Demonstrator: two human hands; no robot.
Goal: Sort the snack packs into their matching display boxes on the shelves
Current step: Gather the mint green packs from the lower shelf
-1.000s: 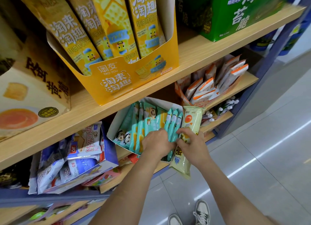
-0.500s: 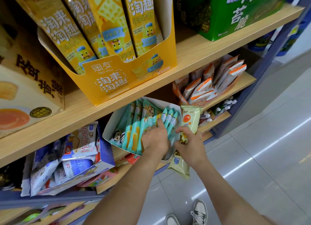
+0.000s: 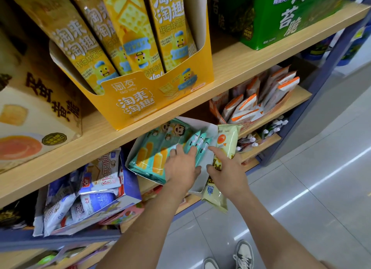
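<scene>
Grey glossy floor tiles (image 3: 321, 188) are stretching away to the right of and below the white box (image 3: 208, 128), catching streaks of light. A shelf unit of pale wooden boards (image 3: 230, 67) on a blue frame is carrying everything. The white box is sitting on the second board down, tilted forward.

On the board above the white box, a yellow box (image 3: 140, 100) of tall yellow cracker packs is standing directly overhead. A green box (image 3: 291, 23) is sitting up and to the right, and a brown box (image 3: 40, 112) up and to the left. To the lower left of the white box, a blue box (image 3: 130, 188) is holding jumbled blue and white packs. To its right, a tray of orange and white packs (image 3: 261, 108) is leaning back.

Teal packs (image 3: 156, 148) are filling the white box. The left hand (image 3: 180, 166) is pressing on them with straight, spread fingers. Just outside the white box's right wall, the right hand (image 3: 228, 174) is gripping a pale yellow pack (image 3: 226, 142), thumb and forefinger across its front. The pack is standing upright, its lower end hanging below the box. Grey shoes (image 3: 244, 252) are showing on the tiles far below the white box.
</scene>
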